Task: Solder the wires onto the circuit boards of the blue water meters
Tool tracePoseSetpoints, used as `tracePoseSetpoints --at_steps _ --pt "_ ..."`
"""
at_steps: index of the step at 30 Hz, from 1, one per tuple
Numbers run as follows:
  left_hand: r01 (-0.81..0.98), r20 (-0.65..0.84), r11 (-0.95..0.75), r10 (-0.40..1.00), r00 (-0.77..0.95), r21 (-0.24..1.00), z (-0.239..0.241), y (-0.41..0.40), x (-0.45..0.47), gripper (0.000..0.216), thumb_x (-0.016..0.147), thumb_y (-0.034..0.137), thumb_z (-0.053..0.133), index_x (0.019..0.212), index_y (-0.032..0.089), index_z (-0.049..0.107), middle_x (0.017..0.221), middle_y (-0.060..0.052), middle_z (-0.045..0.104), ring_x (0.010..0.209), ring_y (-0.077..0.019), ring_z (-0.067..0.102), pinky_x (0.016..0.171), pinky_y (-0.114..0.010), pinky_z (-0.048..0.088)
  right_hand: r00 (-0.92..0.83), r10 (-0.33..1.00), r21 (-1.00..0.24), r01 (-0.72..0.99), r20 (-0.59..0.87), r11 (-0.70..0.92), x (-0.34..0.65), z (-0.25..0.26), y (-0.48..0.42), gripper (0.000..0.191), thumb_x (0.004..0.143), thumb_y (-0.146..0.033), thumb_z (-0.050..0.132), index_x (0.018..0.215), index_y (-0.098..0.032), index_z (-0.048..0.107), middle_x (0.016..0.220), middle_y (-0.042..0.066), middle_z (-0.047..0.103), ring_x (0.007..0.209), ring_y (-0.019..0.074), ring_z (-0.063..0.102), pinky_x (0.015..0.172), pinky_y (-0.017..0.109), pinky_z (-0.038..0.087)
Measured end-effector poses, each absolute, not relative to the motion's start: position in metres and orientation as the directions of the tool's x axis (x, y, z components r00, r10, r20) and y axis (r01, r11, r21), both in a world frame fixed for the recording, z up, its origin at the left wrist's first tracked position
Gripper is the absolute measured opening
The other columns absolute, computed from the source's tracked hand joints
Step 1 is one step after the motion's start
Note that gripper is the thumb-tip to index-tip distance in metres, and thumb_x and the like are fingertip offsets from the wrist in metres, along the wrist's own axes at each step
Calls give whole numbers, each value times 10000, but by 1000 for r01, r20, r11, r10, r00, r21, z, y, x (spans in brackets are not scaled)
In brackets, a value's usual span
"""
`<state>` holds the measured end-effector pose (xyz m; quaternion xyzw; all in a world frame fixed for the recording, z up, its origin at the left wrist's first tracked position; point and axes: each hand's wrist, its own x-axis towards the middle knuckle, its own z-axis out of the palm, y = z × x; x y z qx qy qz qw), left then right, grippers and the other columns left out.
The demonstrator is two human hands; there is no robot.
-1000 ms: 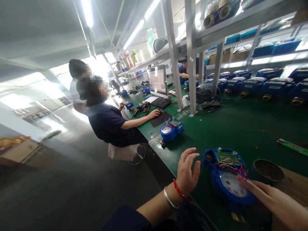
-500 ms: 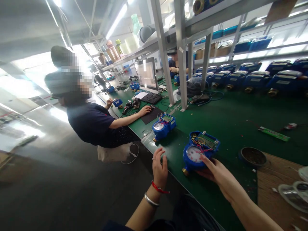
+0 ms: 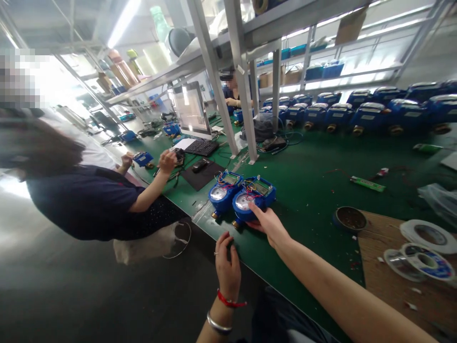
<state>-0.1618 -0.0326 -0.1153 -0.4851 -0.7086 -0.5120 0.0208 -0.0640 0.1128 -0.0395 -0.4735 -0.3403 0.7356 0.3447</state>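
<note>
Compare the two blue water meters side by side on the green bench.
The blue round-dialed meter on the right has the right hand on its near rim; the blue meter on the left is touched by no hand. The right meter sits slightly nearer the wearer, the left one nearer the seated co-worker. Both show a white dial, exposed green board and coloured wires.
</note>
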Motion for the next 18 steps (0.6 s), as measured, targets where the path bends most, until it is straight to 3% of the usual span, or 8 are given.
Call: tracePoseSetpoints --at_steps 7,11,14,16,18 --pt "754 584 -87 691 -425 651 -107 -32 -136 268 935 133 457 1158 181 596 1262 -136 580 1219 -245 547 1017 -448 480 -371 820 -842 -155 -435 -517 -57 -31 107 550 806 -487 689 1153 -83 550 1007 143 703 750 178 697 692 310 610" --pt "782 605 -168 734 -307 601 -103 -33 -112 280 923 101 455 1139 194 607 1213 -119 612 1160 -226 595 950 -389 537 -386 823 -853 -145 -418 -501 -39 -20 88 496 846 -400 652 1222 -107 514 1166 150 655 927 193 689 789 306 590" --pt "788 622 -245 754 -212 565 -105 -31 -97 290 909 99 467 1135 205 615 1191 -108 633 1113 -220 631 896 -352 568 -364 847 -886 -105 -388 -451 1 -2 67 453 797 -271 692 1199 -106 562 1093 136 677 918 217 688 794 332 577" --pt "783 650 -325 749 -129 530 -109 -26 -93 299 891 105 484 1124 219 632 1172 -98 649 1080 -226 651 862 -348 582 -387 897 -967 -45 -214 -250 43 20 54 329 800 -188 654 1119 -116 623 1004 113 692 860 201 689 779 323 570" --pt "763 695 -436 719 -23 476 -115 -17 -91 291 862 123 520 1089 243 657 1121 -78 677 1015 -230 676 808 -345 595 -378 912 -986 -25 160 162 94 52 38 251 851 -123 545 1082 -151 641 1040 96 680 857 162 687 784 288 563"
